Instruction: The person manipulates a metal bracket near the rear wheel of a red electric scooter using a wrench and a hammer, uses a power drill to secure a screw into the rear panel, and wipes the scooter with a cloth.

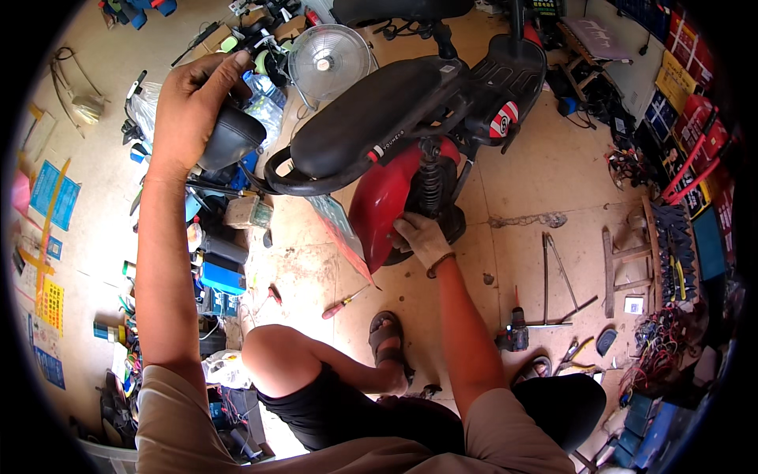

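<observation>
Two hands work on the red electric scooter with the long black padded seat (371,118), which stands on the pale concrete floor (537,182) in front of the seated person. The left hand (189,99) is raised high, arm nearly straight, fingers curled closed over a rounded black padded backrest (230,138) just behind the seat's rear grab rail. The right hand (422,239) reaches forward and low, fingers bent against the glossy red rear fender (387,201), right beside the black coil-spring shock absorber (430,178); whether it pinches a fastener there I cannot tell, as the fingertips are hidden.

By the look of it, the step in hand is work at the rear wheel area, with the left hand steadying the upper part. The next move would call for a firm hold above and careful fingers in the narrow gap by the spring.

A red-handled screwdriver (341,303) lies on the floor near the sandalled foot (387,336), and a small black cordless drill (515,330) sits further right.
</observation>
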`<action>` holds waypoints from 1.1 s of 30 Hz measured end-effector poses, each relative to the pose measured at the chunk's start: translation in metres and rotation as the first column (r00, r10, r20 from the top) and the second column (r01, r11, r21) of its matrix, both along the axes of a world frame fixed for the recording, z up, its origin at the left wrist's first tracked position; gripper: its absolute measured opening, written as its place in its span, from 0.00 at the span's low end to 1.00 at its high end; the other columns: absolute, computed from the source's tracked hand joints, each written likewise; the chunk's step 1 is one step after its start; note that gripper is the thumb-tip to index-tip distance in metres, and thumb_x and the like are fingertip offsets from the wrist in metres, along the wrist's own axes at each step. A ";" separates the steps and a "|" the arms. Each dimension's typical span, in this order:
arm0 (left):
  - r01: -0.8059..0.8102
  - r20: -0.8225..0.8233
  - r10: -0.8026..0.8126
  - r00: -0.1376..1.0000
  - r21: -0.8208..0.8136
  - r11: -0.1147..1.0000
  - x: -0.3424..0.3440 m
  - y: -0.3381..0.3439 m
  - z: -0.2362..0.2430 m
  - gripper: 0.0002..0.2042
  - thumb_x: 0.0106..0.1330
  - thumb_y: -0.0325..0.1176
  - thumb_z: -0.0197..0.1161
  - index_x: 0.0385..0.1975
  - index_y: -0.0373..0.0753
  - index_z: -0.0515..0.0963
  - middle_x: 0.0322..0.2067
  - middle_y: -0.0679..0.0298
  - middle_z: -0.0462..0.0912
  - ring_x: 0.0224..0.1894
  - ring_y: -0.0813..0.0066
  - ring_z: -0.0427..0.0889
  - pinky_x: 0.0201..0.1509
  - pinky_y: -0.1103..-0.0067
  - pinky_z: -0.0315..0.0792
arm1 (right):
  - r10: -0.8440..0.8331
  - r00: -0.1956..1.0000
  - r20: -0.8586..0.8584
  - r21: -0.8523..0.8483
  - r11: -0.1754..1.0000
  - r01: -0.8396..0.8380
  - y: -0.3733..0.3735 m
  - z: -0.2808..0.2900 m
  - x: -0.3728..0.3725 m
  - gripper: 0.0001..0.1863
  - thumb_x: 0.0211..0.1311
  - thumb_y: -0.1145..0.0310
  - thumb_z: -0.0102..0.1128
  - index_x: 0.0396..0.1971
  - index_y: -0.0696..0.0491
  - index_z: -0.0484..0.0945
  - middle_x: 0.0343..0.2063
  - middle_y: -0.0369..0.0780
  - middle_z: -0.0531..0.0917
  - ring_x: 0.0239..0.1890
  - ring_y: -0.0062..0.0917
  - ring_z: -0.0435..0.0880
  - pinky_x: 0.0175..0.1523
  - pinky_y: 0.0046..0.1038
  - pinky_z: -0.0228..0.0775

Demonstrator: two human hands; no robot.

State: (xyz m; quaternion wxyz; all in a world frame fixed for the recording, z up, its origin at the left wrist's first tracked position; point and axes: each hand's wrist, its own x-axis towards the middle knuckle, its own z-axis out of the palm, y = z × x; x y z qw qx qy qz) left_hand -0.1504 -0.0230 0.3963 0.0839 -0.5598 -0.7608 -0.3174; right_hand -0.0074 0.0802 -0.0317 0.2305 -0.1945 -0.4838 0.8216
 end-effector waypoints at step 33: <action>-0.089 0.146 0.176 0.973 -0.466 0.880 0.003 0.026 0.031 0.22 0.72 0.46 0.71 0.50 0.29 0.84 0.32 0.60 0.88 0.32 0.75 0.87 0.37 0.78 0.80 | -0.499 0.855 0.143 -0.479 0.721 0.501 -0.044 -0.061 0.008 0.16 0.70 0.56 0.67 0.34 0.56 0.85 0.19 0.35 0.81 0.17 0.18 0.76 0.25 0.21 0.68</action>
